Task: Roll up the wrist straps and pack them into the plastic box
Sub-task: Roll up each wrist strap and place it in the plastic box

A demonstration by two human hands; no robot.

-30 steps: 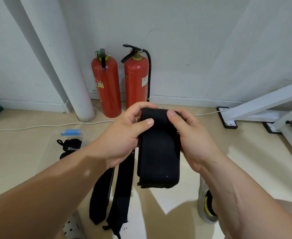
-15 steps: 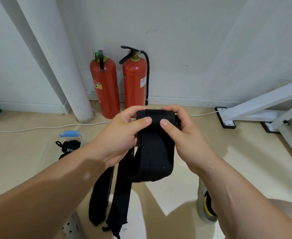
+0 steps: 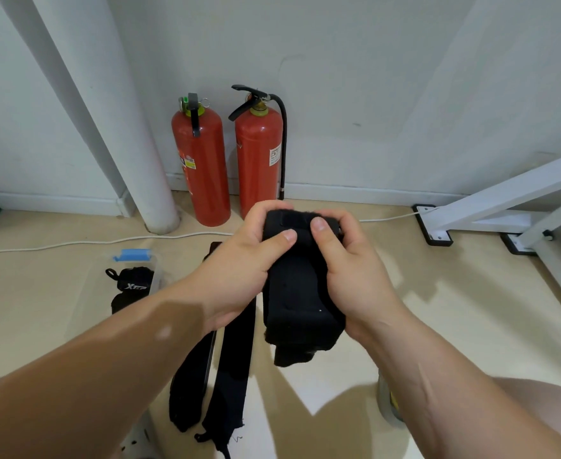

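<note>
A black wrist strap (image 3: pixel 297 293) is held in the air between both hands, mostly wound into a thick roll, with a short loose end hanging below it. My left hand (image 3: pixel 239 273) grips the roll's left side, thumb on top. My right hand (image 3: pixel 352 276) grips the right side, thumb pressing the top. Two more black straps (image 3: pixel 219 389) lie flat and unrolled on the floor beneath my left forearm. The clear plastic box (image 3: pixel 154 260) with a blue clip sits on the floor to the left, holding rolled black straps (image 3: pixel 133 281).
Two red fire extinguishers (image 3: pixel 202 167) stand against the wall beside a white pipe (image 3: pixel 133 144). A white cable (image 3: pixel 106 241) runs along the floor. A white metal frame (image 3: pixel 504 207) occupies the right. A shoe (image 3: pixel 388 405) shows under my right forearm.
The hanging loop of strap has been wound up much shorter and tighter into the roll. Both hands shifted slightly down and right, thumbs pressing the top.
</note>
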